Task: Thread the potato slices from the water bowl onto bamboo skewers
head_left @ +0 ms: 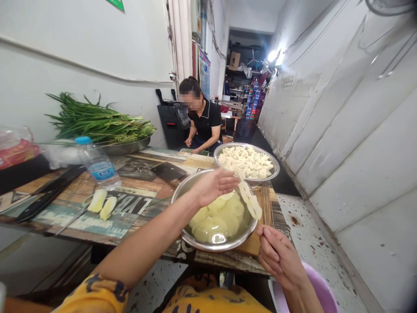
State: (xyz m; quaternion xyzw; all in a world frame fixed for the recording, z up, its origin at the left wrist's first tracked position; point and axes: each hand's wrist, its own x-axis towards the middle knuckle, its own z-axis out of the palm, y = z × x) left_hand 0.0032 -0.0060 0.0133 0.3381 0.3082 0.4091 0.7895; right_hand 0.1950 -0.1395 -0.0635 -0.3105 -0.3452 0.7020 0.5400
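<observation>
Slices of potato [251, 203] sat threaded on a thin skewer [259, 223] above the right rim of the steel bowl [218, 248]. The right hand [276, 256] pinched its bare lower end, the soundest hold; the left hand [213, 188] stretched its fingers beside the top, its grip unclear. They looked light, floppy, slippery and easily torn. The cauliflower basin [276, 166] crowded the far side; open floor [312, 226] lay beyond the table's [153, 182] right edge
</observation>
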